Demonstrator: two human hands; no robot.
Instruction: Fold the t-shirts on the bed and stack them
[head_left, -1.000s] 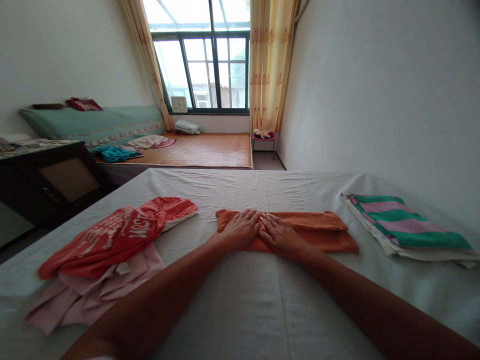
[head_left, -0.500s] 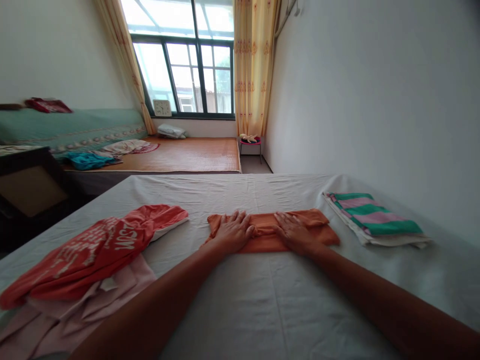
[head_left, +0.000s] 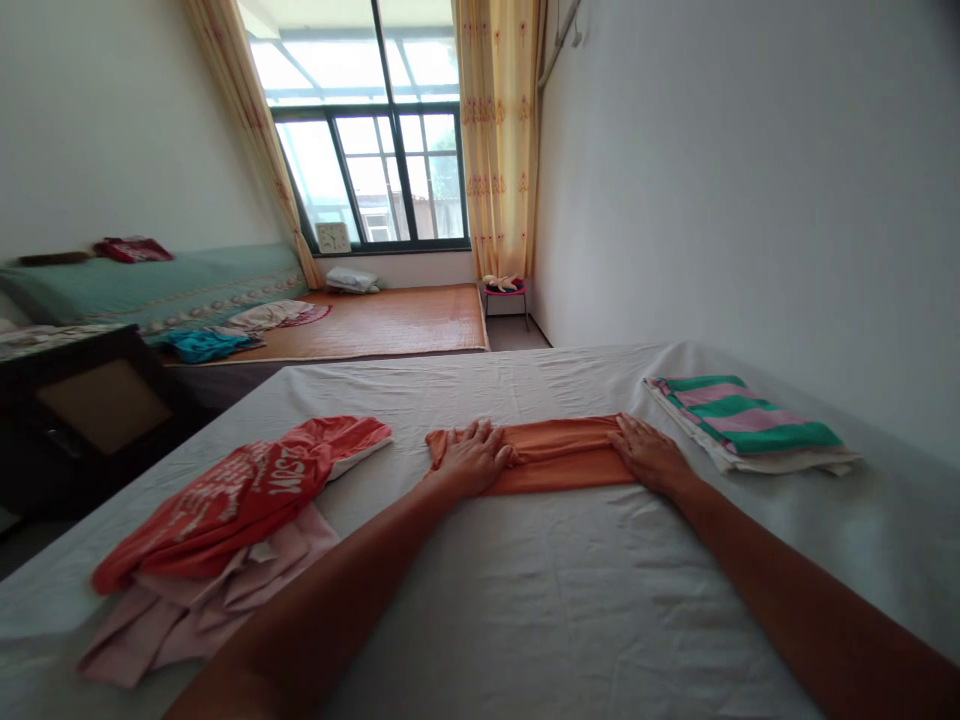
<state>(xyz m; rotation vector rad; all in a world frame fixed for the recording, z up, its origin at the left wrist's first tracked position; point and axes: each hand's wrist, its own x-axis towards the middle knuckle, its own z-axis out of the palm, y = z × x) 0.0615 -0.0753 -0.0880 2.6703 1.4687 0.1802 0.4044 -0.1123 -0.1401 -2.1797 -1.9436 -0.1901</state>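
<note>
An orange folded garment [head_left: 562,455] lies as a long strip across the white sheet [head_left: 600,600]. My left hand [head_left: 474,457] rests flat on the strip near its left end, fingers stretched out. On its right end, my right hand [head_left: 651,455] lies flat with the fingers extended, covering that edge. A folded striped green and pink cloth [head_left: 750,415] sits a little beyond my right hand, on top of a white one. Left of my left arm are a crumpled red garment with white lettering [head_left: 247,500] and a pink garment [head_left: 202,615] partly beneath it.
A wall [head_left: 712,200] runs along the right side of the sheet. Behind it stands a low bed with a brown mat [head_left: 405,315] and a crumpled blue cloth [head_left: 206,343]. A dark cabinet [head_left: 97,410] is at the left, and a small stool [head_left: 504,290] stands by the curtain.
My right hand has slid right, from the middle of the orange garment to its right end. My left hand stays on the left part. The view has shifted slightly.
</note>
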